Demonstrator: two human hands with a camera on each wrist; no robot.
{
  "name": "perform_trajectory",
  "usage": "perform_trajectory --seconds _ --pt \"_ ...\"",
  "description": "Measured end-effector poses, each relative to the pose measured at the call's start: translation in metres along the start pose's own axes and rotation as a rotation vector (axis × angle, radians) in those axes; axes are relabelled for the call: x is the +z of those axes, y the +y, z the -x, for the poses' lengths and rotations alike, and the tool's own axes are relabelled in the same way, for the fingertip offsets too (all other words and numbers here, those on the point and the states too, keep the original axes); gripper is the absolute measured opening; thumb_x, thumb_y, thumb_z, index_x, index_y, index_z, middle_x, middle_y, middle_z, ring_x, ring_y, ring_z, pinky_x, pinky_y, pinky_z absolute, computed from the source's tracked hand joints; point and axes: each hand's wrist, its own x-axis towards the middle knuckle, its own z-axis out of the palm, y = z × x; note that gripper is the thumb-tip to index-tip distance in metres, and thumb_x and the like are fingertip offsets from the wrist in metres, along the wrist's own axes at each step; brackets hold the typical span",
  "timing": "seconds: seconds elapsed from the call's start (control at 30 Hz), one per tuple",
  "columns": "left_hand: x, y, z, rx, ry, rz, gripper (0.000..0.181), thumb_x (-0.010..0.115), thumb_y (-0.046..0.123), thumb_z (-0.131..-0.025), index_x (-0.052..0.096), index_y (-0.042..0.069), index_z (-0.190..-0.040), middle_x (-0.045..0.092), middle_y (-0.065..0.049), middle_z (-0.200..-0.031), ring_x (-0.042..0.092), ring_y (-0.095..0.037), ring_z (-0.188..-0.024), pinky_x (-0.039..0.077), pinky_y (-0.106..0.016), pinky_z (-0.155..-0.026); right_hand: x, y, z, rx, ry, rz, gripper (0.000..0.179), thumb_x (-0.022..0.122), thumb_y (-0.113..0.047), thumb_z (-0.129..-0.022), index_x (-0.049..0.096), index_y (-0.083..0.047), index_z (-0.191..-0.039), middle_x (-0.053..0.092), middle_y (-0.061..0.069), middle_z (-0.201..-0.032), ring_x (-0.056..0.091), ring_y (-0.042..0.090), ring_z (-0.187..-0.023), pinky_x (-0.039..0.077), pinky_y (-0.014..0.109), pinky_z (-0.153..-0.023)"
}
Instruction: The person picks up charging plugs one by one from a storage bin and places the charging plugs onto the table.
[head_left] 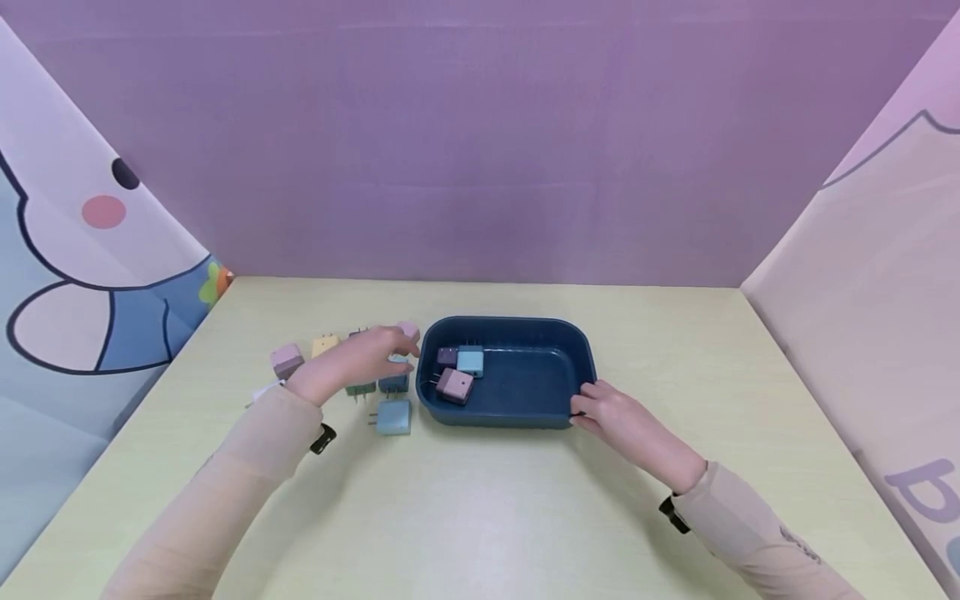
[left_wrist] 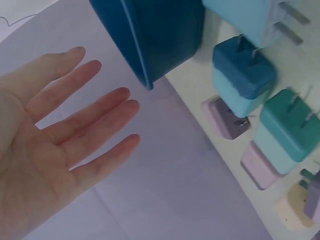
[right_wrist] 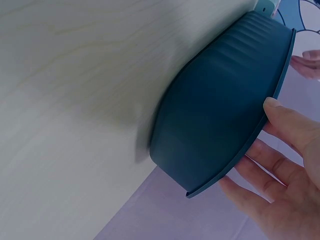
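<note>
A dark blue plastic bin (head_left: 536, 383) sits on the table, with three charger plugs in its left half: a pink plug (head_left: 455, 386), a light blue plug (head_left: 470, 362) and a small purple plug (head_left: 447, 357). My right hand (head_left: 618, 419) grips the bin's right rim near the front corner, thumb on one side and fingers on the other. Just left of the bin, my left hand (head_left: 363, 357) hovers over several loose plugs with its fingers spread and nothing in it. A light blue plug (head_left: 393, 417) lies in front of that hand.
Under and around the left hand lie more plugs: a pink-purple plug (head_left: 287, 360), a yellow plug (head_left: 325, 343), a green plug (head_left: 361, 389) and a two-tone blue plug (left_wrist: 244, 75). A purple cloth wall (head_left: 480, 167) stands behind the table, with printed cloth on both sides.
</note>
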Motion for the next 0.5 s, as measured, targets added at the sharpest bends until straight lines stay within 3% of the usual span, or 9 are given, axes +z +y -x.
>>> perform_trajectory --seconds 0.3,0.5 --pt "-0.010 0.006 -0.009 0.011 -0.025 0.015 0.025 0.058 0.007 -0.083 0.062 0.000 -0.106 0.061 -0.010 -0.099 0.056 -0.017 -0.080 0.047 -0.033 -0.075 0.000 0.000 0.001 -0.010 0.020 0.002 0.011 0.069 -0.007 -0.074 0.059 -0.012 -0.074 0.047 -0.005 -0.071 0.040 0.009 -0.067 0.041 0.019 -0.058" --pt "-0.011 0.009 -0.020 -0.004 -0.053 0.015 0.027 0.058 0.009 -0.084 0.060 0.002 -0.110 0.059 -0.011 -0.108 0.057 -0.024 -0.094 0.046 -0.036 -0.082 0.000 -0.001 0.000 -0.010 0.019 0.000 0.011 0.069 -0.006 -0.073 0.059 -0.012 -0.074 0.047 -0.005 -0.071 0.040 0.009 -0.067 0.041 0.019 -0.058"
